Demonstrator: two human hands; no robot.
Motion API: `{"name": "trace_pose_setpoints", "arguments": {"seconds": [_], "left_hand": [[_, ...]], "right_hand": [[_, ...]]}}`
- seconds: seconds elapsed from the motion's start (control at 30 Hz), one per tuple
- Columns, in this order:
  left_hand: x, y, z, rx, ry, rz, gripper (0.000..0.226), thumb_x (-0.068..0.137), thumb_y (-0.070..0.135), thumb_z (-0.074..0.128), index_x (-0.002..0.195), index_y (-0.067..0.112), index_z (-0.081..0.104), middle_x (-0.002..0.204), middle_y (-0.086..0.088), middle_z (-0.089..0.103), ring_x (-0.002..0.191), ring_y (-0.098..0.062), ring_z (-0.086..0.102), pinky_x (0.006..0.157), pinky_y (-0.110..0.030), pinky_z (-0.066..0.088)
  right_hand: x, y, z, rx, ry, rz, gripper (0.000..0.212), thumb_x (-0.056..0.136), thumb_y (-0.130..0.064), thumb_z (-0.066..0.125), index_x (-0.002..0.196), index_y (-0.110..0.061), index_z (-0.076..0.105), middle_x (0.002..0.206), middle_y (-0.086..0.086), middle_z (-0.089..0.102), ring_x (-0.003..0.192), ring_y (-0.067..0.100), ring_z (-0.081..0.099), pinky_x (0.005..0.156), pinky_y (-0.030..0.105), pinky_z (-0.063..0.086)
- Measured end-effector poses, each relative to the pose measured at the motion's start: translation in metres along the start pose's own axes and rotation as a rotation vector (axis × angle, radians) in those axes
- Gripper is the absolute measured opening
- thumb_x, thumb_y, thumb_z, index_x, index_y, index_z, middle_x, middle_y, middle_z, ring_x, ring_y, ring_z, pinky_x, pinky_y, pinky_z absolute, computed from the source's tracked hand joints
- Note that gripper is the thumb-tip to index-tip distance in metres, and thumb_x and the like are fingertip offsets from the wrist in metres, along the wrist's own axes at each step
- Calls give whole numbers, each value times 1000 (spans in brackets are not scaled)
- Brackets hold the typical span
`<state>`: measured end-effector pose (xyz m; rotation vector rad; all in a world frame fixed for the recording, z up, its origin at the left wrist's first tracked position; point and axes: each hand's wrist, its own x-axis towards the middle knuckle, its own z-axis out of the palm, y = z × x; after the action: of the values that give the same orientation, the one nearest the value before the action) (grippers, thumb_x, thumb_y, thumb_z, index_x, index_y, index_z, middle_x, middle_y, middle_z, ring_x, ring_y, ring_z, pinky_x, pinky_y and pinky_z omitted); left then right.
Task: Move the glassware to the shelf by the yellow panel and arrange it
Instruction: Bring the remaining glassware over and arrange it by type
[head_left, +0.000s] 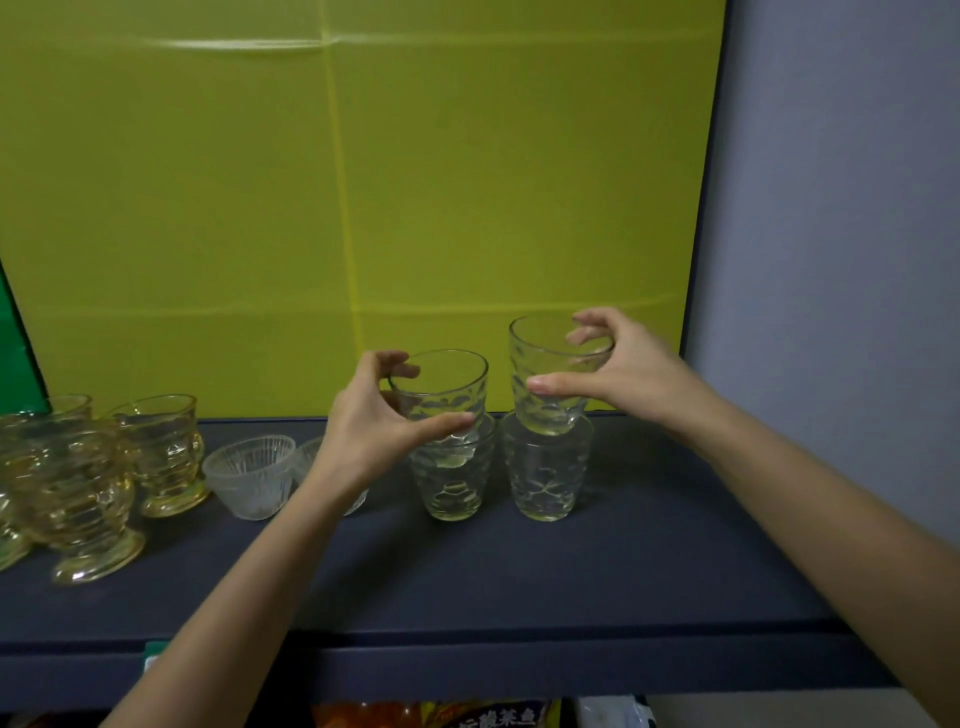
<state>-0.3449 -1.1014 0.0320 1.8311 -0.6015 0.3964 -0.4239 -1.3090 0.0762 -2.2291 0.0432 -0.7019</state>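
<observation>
On the dark shelf (623, 561) in front of the yellow panel (363, 182) stand two clear dimpled tumblers, a left one (452, 491) and a right one (546, 486). My left hand (371, 423) grips a third clear tumbler (441, 389) by its rim; its base sits inside the left standing tumbler. My right hand (618, 371) holds a fourth tumbler (545, 379) by the rim, its base just at the mouth of the right standing tumbler, slightly tilted.
Several amber footed glasses (88, 499) crowd the shelf's left end. Two small frosted ribbed bowls (249, 475) sit between them and the tumblers, one partly behind my left wrist. A grey wall (831, 260) bounds the right. Packaged goods (467, 714) lie below the shelf.
</observation>
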Motion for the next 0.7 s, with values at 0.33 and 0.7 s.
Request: {"name": "trace_pose_setpoints", "arguments": {"seconds": [0.33,0.7], "left_hand": [[-7,-14,10,-88,-123,-47,90,42,53,81,120,26,43,122,5,55,112,-10,53,102,-41,43],[-4,-17,9,-136,-253,-118,82,65,21,80,131,14,31,137,-5,43,123,-12,39,105,-31,33]], "right_hand": [[-12,29,29,57,-69,109,107,35,-60,77,128,-20,41,114,-6,55,108,9,52,94,28,43],[-16,42,37,170,-134,159,82,67,-39,76,133,-21,32,127,-4,46,120,14,44,98,29,35]]}}
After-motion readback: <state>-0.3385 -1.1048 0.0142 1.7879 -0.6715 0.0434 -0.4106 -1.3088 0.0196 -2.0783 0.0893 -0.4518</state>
